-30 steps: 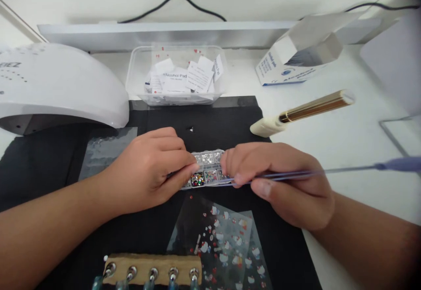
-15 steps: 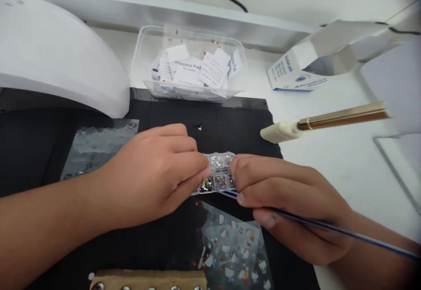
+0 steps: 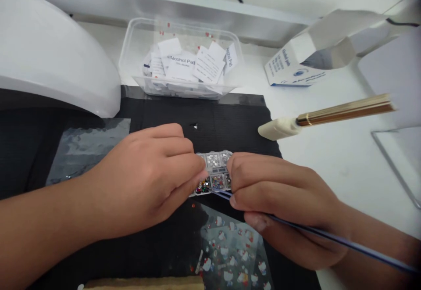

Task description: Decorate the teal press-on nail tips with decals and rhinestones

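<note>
Rhinestone box (image 3: 215, 173) sits on black mat (image 3: 230, 119), pinched between both hands. Keep box flat and level, or stones spill across compartments. Brace with left hand (image 3: 148, 176); its fingers (image 3: 190, 167) curl narrow against box's left end. Right hand (image 3: 283, 202) presses box's right end, fingers (image 3: 250, 173) closed close together, thin blue tool (image 3: 329, 236) clamped under thumb, tip pointing at box. Work slowly; sticker sheet (image 3: 230, 255) lies just below.

The single head-worn camera looks forward and down, close over the black mat (image 3: 230, 119), toward the wall-side shelf (image 3: 164, 7).
</note>
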A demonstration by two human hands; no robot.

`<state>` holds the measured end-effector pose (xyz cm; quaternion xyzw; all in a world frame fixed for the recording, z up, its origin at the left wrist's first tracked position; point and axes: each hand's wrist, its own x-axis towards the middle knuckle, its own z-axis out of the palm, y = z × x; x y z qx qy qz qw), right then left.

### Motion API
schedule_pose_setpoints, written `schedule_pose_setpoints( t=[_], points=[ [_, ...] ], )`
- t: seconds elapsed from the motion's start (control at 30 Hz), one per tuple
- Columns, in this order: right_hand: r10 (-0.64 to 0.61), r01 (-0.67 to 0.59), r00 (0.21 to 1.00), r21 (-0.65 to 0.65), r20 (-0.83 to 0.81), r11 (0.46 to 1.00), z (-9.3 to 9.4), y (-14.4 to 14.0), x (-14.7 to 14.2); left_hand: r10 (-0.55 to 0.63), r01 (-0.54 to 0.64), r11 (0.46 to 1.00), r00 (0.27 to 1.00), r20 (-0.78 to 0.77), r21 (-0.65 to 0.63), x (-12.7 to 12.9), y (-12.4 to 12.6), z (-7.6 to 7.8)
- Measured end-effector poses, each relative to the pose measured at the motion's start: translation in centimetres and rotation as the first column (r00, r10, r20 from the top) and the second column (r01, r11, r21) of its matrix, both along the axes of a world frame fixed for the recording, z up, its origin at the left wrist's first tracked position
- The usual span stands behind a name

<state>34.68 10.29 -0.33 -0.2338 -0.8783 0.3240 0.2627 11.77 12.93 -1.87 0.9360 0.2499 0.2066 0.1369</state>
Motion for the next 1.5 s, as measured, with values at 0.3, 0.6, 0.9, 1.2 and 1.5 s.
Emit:
schedule_pose_setpoints(
  t=[0.3,0.6,0.9,1.2,1.5],
  points=[
    [-0.011,0.011,1.0,0.015,0.021,1.0,0.0,-0.1,0.0,-0.003,0.004,1.0,1.0,-0.015,0.028,0.0,0.0,0.2],
    [-0.024,0.024,1.0,-0.004,0.001,1.0,-0.2,-0.2,0.0,-0.005,0.005,1.0,1.0,-0.013,0.029,0.0,0.0,0.1],
    [-0.014,0.014,1.0,0.021,0.009,1.0,0.1,0.0,-0.1,-0.015,0.015,1.0,1.0,0.001,-0.016,0.1,0.0,0.2],
    [-0.068,0.067,0.997,-0.016,-0.037,0.998,-0.4,-0.7,0.1,-0.018,0.019,1.0,1.0,0.018,-0.013,0.0,0.0,0.2],
    [-0.07,0.025,0.964,-0.177,-0.255,0.984,-1.2,-0.6,0.5,-0.044,0.045,0.999,0.999,0.018,-0.018,-0.2,-0.1,0.1]
  ],
)
